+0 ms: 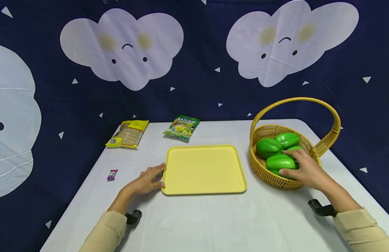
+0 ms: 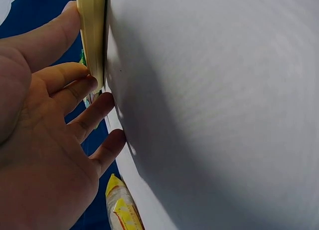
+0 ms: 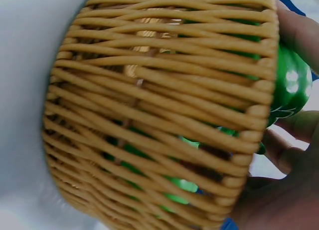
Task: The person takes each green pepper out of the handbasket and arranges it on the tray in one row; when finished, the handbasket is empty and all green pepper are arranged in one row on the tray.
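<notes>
My left hand (image 1: 146, 181) rests at the left edge of a yellow tray (image 1: 204, 169), thumb and fingertips touching its rim. In the left wrist view the fingers (image 2: 75, 93) are spread, and the tray's edge (image 2: 92, 35) stands beside them. On the right, my right hand (image 1: 309, 171) reaches over the near rim of a wicker basket (image 1: 271, 178). Its thumb and fingers are around a green bell pepper (image 1: 279, 161) inside. More green bell peppers (image 1: 269, 147) lie beside it. In the right wrist view the woven wall hides most of the held pepper (image 3: 294, 85).
A yellow bag of grain-like food (image 1: 129, 134) lies at the back left, and a green snack packet (image 1: 182, 127) lies behind the tray. A small purple packet (image 1: 112, 174) is left of my left hand. The basket's tall handle (image 1: 296, 99) arches above the peppers.
</notes>
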Available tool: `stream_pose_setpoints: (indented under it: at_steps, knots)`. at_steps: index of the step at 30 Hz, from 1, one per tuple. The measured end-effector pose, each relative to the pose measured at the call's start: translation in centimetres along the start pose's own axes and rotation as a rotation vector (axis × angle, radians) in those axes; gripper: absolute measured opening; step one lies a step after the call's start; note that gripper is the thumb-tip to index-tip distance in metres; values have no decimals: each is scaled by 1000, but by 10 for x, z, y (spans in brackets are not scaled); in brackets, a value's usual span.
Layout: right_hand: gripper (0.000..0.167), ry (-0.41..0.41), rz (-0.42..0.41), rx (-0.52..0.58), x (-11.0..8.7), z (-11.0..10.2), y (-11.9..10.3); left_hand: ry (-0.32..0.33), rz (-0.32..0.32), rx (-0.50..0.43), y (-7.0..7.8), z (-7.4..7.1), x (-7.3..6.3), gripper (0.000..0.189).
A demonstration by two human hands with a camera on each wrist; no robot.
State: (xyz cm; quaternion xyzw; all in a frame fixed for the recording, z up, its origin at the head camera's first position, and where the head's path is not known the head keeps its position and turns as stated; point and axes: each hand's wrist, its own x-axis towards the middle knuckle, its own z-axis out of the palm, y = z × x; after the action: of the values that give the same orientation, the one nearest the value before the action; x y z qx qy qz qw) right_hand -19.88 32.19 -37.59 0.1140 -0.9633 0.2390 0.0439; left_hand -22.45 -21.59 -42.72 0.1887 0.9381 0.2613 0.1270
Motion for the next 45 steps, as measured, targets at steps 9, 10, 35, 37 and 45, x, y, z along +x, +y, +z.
stream_pose_setpoints:
  at_steps: [9, 10, 35, 37, 45]
  knots:
    - [80, 25, -18, 3, -1, -6, -11, 1, 5, 7, 0, 0, 0, 75]
    - [80, 33, -23, 2, -2, -6, -12, 0, 3, 7, 0, 0, 0, 75]
    - [76, 68, -112, 100, 5, 2, -67, 3, -4, 6, 4, -1, -3, 74]
    - [76, 56, -118, 111, 7, 5, -70, 3, -5, 6, 4, 0, -3, 74]
    - [76, 41, -156, 129, 19, 18, -84, 2, -6, 7, 2, 1, -2, 73]
